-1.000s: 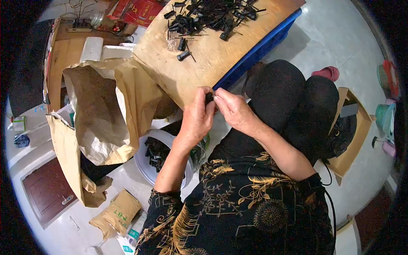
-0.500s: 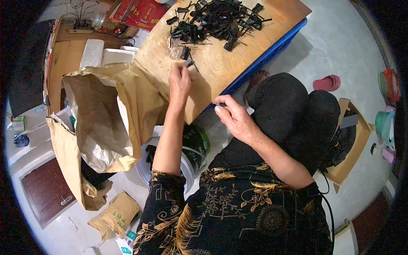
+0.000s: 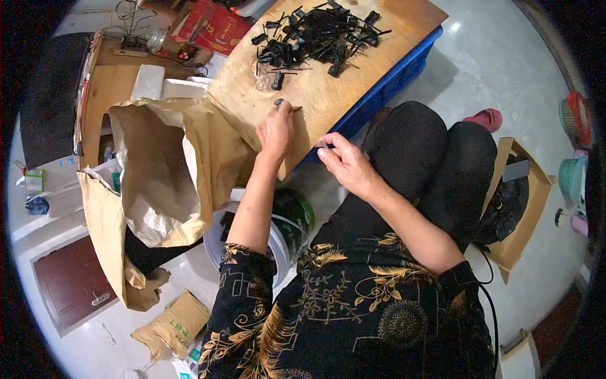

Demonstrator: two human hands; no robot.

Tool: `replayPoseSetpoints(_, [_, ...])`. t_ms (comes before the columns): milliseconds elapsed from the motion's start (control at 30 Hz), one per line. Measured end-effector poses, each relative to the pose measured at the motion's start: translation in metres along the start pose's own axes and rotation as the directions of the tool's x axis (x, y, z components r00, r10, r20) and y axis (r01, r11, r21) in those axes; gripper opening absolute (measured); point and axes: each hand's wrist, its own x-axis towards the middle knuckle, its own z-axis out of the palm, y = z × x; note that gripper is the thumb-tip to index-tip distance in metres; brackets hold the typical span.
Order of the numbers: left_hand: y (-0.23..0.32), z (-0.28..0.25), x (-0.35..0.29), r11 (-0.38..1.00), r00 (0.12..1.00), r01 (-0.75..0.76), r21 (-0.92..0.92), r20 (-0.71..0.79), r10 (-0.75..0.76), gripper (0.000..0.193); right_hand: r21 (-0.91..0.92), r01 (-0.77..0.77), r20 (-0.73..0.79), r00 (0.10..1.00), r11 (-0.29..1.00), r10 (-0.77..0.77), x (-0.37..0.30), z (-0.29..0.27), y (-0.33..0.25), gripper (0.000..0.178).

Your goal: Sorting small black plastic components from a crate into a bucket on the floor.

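Note:
A pile of small black plastic parts with thin stems (image 3: 315, 39) lies on the far part of a wooden board (image 3: 243, 95). My left hand (image 3: 276, 131) is closed over the board's near end, gripping a black plastic part (image 3: 278, 102) whose dark end pokes out past the fingers. One loose black part (image 3: 277, 80) rests just beyond that hand, apart from the pile. My right hand (image 3: 346, 165) is by the board's near right corner, thumb and fingers pinched together. Whatever is between them is too small to make out.
Left of the board stands an open brown paper sack (image 3: 208, 158). A bucket (image 3: 287, 243) with dark contents is under my left forearm. A blue crate (image 3: 404, 72) supports the board. Right of my knees sits a cardboard box (image 3: 536, 189) holding black items; a pink slipper (image 3: 486, 119) lies beyond.
My left hand has closed on a black part and turned slightly, drawing it away from the loose one. My right hand stays pinched in nearly the same place. The whole view has shifted slightly.

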Motion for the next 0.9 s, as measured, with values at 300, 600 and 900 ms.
replayPoseSetpoints(300, [-0.006, 0.005, -0.037, 0.974, 0.999, 0.001, -0.226, 0.034, 0.007, 0.013, 0.237, -0.121, 0.032, 0.993, 0.964, 0.117, -0.003, -0.001, -0.003, 0.019])
replayPoseSetpoints(600, [-0.018, 0.019, -0.012, 0.855, 0.975, 0.043, -0.517, -0.165, -0.148, 0.026, 0.212, -0.104, 0.025, 0.995, 0.972, 0.100, -0.008, -0.005, -0.005, 0.015])
replayPoseSetpoints(900, [-0.019, 0.004, 0.007, 0.980, 0.986, -0.131, -0.147, 0.081, 0.144, 0.016, 0.221, -0.091, 0.048, 0.995, 0.971, 0.083, -0.006, -0.006, -0.005, 0.014])
